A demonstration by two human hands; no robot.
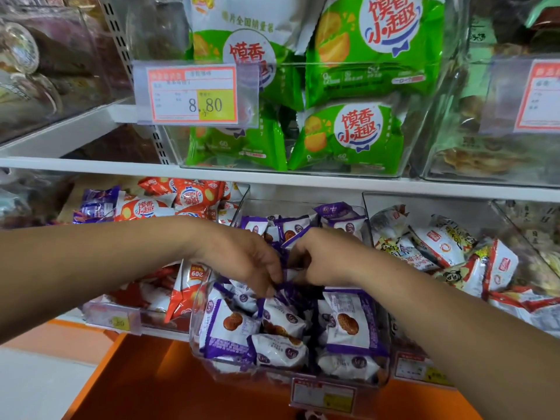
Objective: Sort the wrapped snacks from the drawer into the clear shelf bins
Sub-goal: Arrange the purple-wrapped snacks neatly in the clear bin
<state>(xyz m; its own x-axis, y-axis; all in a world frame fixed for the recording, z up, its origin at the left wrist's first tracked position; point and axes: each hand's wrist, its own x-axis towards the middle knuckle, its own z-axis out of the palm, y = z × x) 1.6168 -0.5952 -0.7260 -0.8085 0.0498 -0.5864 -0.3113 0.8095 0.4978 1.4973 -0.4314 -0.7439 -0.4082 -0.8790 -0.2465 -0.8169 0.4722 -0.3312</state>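
Observation:
Both my hands reach into the clear middle bin [200,338] on the lower shelf, which is full of purple-and-white wrapped snacks [348,325]. My left hand [242,256] points its fingers down into the pile and pinches a purple wrapper. My right hand [321,259] is curled beside it, gripping the same cluster of purple packets [288,281]. The fingertips of both hands are partly hidden among the wrappers.
Left of it a clear bin [100,310] holds red-and-white packets [188,286]; to the right lie panda-printed white and red packets [448,253]. The upper shelf bin holds green packets [357,134] behind a price tag [194,92]. An orange drawer [169,386] sits below.

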